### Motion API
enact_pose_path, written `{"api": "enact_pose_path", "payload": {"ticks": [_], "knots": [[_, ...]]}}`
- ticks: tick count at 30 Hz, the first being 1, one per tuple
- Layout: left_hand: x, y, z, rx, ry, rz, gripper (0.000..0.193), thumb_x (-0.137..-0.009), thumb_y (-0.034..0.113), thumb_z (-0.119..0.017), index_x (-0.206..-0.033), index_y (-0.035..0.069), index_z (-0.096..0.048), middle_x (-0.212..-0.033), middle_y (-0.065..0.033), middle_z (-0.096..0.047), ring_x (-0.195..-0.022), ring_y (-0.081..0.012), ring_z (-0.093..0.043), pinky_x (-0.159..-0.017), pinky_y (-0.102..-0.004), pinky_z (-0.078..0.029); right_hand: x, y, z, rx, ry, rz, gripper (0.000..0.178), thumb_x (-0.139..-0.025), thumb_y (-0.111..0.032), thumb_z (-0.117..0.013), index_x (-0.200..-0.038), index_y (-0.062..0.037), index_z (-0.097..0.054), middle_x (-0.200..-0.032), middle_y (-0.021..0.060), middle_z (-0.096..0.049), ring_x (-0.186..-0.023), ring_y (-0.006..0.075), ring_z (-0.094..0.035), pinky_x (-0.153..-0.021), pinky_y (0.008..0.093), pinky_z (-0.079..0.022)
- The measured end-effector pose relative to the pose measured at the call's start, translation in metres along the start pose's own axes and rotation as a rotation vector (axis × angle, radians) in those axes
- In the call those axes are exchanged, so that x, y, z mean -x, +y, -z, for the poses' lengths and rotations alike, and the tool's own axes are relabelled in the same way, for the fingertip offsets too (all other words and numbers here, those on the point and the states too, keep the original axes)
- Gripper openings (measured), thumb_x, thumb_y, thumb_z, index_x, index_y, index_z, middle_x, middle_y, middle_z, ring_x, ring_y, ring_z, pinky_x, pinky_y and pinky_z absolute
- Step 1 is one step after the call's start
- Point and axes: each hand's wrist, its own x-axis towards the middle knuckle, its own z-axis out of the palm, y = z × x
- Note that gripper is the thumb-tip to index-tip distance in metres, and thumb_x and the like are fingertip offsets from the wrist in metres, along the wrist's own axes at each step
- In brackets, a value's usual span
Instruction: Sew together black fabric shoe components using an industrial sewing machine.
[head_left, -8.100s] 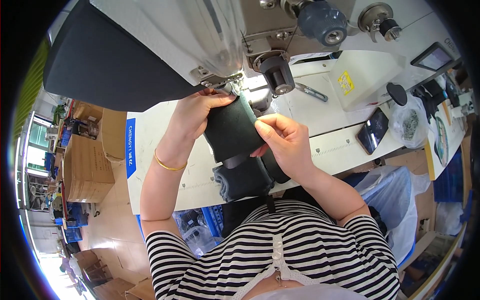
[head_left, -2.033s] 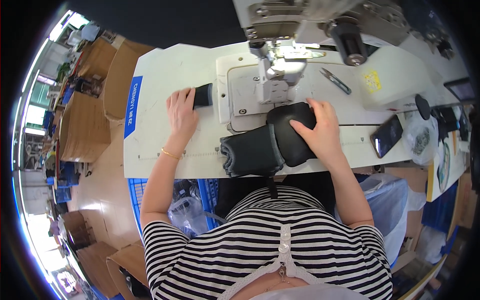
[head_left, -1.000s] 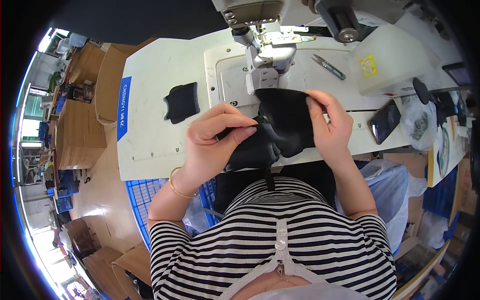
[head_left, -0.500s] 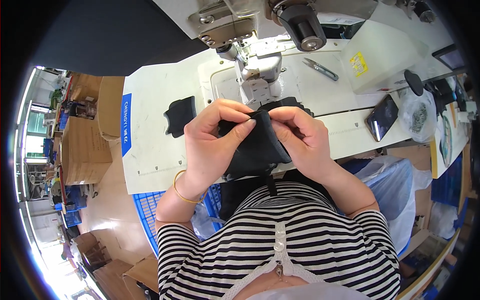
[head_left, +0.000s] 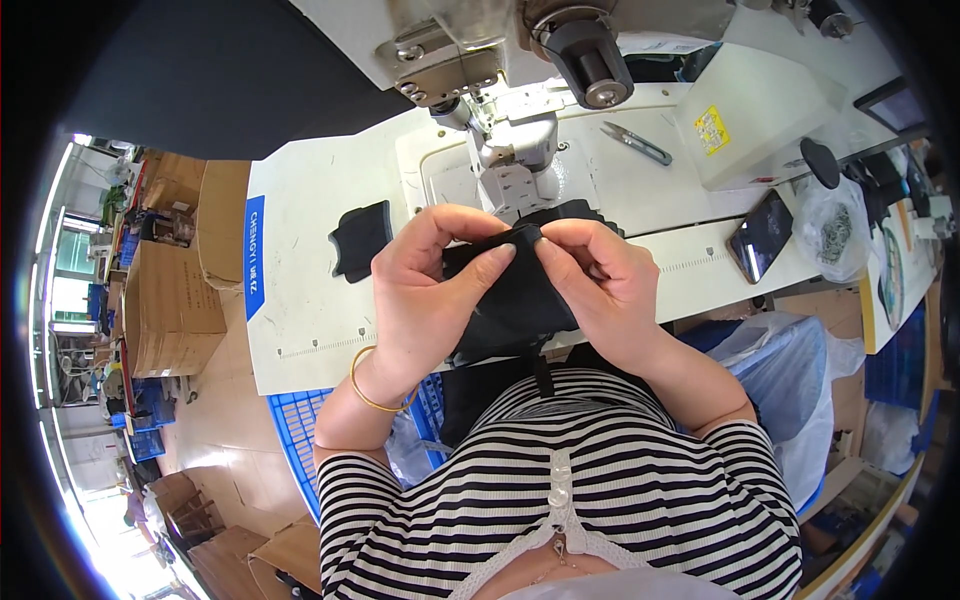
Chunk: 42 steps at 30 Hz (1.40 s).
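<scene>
Between my two hands, just in front of the sewing machine [head_left: 515, 150], hangs a piece of black fabric [head_left: 510, 318]. My left hand [head_left: 435, 265] pinches its upper edge between thumb and fingers. Close beside it, my right hand [head_left: 600, 280] pinches the same edge, the fingertips of both hands nearly meeting. The lower part of the cloth drapes over the table's near edge. Behind my hands, more dark fabric [head_left: 572, 212] lies by the machine's arm. A separate small black fabric piece [head_left: 362, 241] rests flat on the white table to the left.
Thread snips [head_left: 637, 143] lie right of the machine, near a white box [head_left: 755, 115]. A phone [head_left: 760, 236] and a clear plastic bag [head_left: 833, 235] sit at the table's right. Blue baskets [head_left: 297, 430] stand below the table edge, and cardboard boxes [head_left: 175, 310] at the left.
My fingertips have drawn closer together along the cloth's upper edge. The fold that stood up toward the right hand is now gathered between them. The view has shifted slightly.
</scene>
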Motion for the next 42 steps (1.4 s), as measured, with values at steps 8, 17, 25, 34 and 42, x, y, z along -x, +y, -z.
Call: {"api": "enact_pose_path", "payload": {"ticks": [8, 17, 25, 34, 42], "knots": [[-0.003, 0.002, 0.000, -0.113, -0.015, 0.072, 0.013, -0.084, 0.001, -0.075, -0.097, 0.000, -0.071, -0.088, -0.0018, -0.070, -0.083, -0.0078, -0.062, -0.077, -0.0221, -0.050, 0.001, 0.000, -0.001, 0.104, 0.037, 0.088, 0.011, -0.094, -0.003, -0.065, -0.104, 0.0023, -0.065, -0.075, 0.0052, -0.067, -0.062, 0.0062, -0.059, -0.057, 0.0218, -0.047], [-0.007, -0.003, 0.000, -0.152, -0.027, -0.042, 0.011, -0.083, -0.003, -0.074, -0.094, -0.001, -0.071, -0.088, -0.0020, -0.069, -0.083, -0.0069, -0.061, -0.077, -0.0215, -0.049, -0.002, 0.002, -0.002, 0.088, 0.060, 0.079, 0.011, -0.094, -0.004, -0.065, -0.104, 0.0010, -0.065, -0.074, 0.0055, -0.066, -0.060, 0.0069, -0.058, -0.054, 0.0229, -0.045], [-0.027, -0.012, 0.021, 0.076, 0.140, 0.131, 0.012, -0.086, -0.002, -0.074, -0.097, -0.004, -0.072, -0.086, -0.0046, -0.071, -0.077, -0.0071, -0.064, -0.071, -0.0189, -0.051, -0.004, 0.000, 0.000, 0.261, 0.002, 0.138, 0.014, -0.095, -0.010, -0.065, -0.104, -0.0001, -0.066, -0.072, 0.0118, -0.064, -0.057, 0.0182, -0.061, -0.054, 0.0290, -0.047], [-0.039, -0.019, 0.025, 0.200, 0.135, 0.168, 0.015, -0.084, -0.002, -0.076, -0.098, -0.005, -0.072, -0.086, -0.0070, -0.072, -0.077, -0.0093, -0.066, -0.074, -0.0203, -0.052, -0.009, 0.007, -0.001, 0.231, 0.015, 0.107, 0.013, -0.097, -0.013, -0.062, -0.098, -0.0002, -0.065, -0.068, 0.0094, -0.063, -0.056, 0.0182, -0.062, -0.053, 0.0286, -0.047], [-0.048, -0.019, 0.029, 0.216, 0.093, 0.205, 0.015, -0.083, -0.002, -0.076, -0.098, -0.005, -0.072, -0.086, -0.0071, -0.072, -0.076, -0.0100, -0.065, -0.073, -0.0214, -0.052, -0.014, 0.008, 0.001, 0.175, -0.034, 0.045, 0.015, -0.098, -0.014, -0.060, -0.098, 0.0005, -0.066, -0.065, 0.0068, -0.063, -0.055, 0.0115, -0.062, -0.052, 0.0260, -0.047]]}}
